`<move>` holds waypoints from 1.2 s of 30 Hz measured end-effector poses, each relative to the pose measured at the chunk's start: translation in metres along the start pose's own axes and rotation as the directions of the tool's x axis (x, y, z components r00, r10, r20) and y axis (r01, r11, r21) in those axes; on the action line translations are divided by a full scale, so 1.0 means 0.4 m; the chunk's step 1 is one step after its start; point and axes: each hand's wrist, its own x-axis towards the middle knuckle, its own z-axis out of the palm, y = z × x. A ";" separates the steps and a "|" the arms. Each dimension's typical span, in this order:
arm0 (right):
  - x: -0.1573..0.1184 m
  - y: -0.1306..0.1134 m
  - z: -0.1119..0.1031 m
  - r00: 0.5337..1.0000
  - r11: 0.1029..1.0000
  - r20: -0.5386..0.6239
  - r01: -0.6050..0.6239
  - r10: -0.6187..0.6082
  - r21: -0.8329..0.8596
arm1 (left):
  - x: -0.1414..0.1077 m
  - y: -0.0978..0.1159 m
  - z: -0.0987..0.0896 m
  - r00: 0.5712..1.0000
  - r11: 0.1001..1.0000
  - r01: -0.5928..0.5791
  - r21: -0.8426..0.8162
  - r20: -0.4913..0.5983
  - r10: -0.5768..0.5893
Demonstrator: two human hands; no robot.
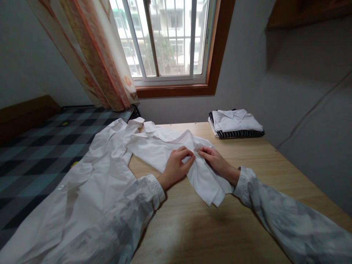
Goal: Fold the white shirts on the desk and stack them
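A white shirt (107, 172) lies spread over the left side of the wooden table, with one part stretched out to the right under both hands. My left hand (180, 163) pinches the white cloth near the middle of that part, thumb and fingertips together. Just beside it, my right hand (217, 161) has its thumb and fingers closed on the same cloth. The two sets of fingertips are close together. Below them a loose end of the cloth hangs flat on the table toward me.
Folded white and black-striped clothes (236, 124) are stacked at the table's back right. The wooden table (247, 227) meets a wall on the right. A bed with a checked cover (35, 146) stands left. Behind are a curtain (96, 55) and a window (170, 40).
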 end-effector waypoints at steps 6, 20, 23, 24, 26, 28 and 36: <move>-0.001 0.002 0.012 0.987 0.977 -0.016 0.158 -0.162 -0.142 | 0.002 -0.006 -0.001 0.999 0.999 -0.038 -0.030 0.011 0.038; -0.016 0.000 0.018 0.962 0.900 0.005 0.258 -0.273 -0.352 | -0.011 -0.015 0.010 0.998 0.997 0.030 0.076 -0.050 -0.026; -0.016 -0.004 0.019 0.958 0.886 0.023 0.274 -0.287 -0.373 | -0.011 -0.018 0.009 0.999 0.999 -0.005 0.035 -0.036 0.007; -0.016 -0.006 0.019 0.955 0.879 0.030 0.282 -0.294 -0.384 | -0.010 -0.019 0.008 0.999 1.000 -0.022 0.015 -0.030 0.022; -0.015 -0.007 0.020 0.951 0.867 0.036 0.294 -0.306 -0.401 | -0.009 -0.019 0.007 0.999 0.998 -0.049 -0.025 -0.023 0.048; -0.014 -0.007 0.021 0.949 0.863 0.035 0.299 -0.312 -0.408 | -0.007 -0.020 0.006 0.997 0.996 -0.068 -0.059 -0.023 0.067; -0.020 -0.002 0.028 0.935 0.837 0.001 0.318 -0.355 -0.444 | -0.002 -0.029 0.001 0.996 0.977 -0.066 -0.201 0.038 0.076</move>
